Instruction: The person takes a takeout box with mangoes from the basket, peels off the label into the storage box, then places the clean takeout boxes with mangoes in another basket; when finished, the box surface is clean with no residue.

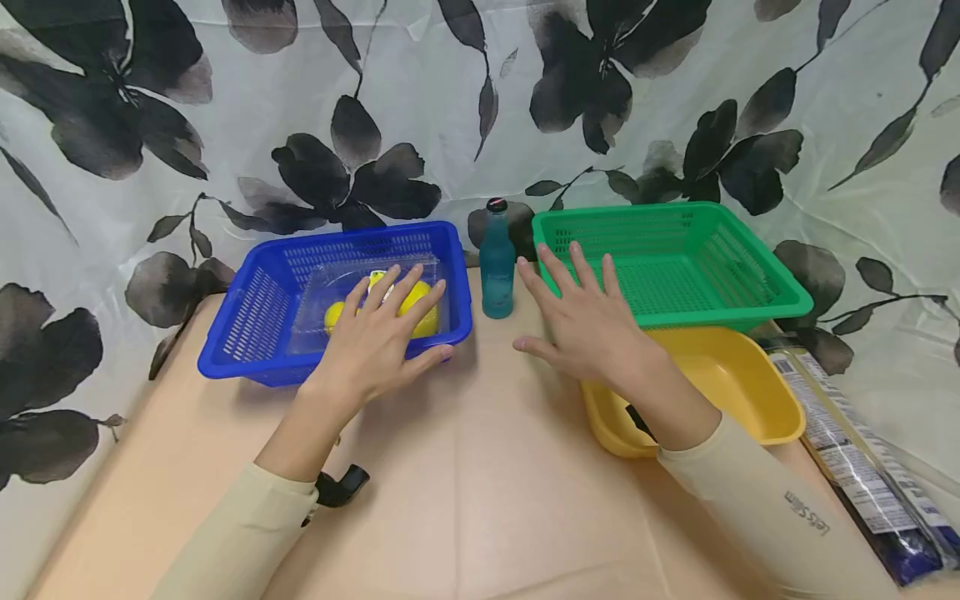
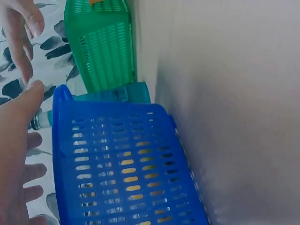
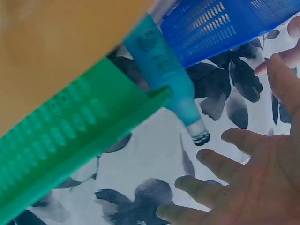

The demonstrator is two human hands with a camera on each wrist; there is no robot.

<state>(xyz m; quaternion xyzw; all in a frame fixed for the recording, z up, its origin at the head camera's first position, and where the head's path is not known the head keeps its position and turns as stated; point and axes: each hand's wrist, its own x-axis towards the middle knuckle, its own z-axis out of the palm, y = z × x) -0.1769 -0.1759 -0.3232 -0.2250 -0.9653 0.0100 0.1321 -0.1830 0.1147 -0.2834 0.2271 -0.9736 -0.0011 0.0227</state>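
Observation:
My left hand (image 1: 371,342) hovers with spread fingers over the near right part of a blue basket (image 1: 258,308), holding nothing. Inside that basket lie a clear plastic tray (image 1: 307,300) and yellow items (image 1: 425,310), partly hidden by my fingers. My right hand (image 1: 588,321) is also spread and holds nothing, above the near left corner of a green basket (image 1: 720,267). Between the two baskets stands a teal glass bottle (image 1: 497,262) with a dark cap, upright. In the right wrist view my right fingers (image 3: 220,161) are apart from the bottle (image 3: 164,70).
A yellow tub (image 1: 720,367) sits in front of the green basket, partly under my right forearm, with a dark object (image 1: 639,419) in it. At the right edge lies a long printed plastic package (image 1: 862,458). Behind everything hangs a floral cloth (image 1: 450,108).

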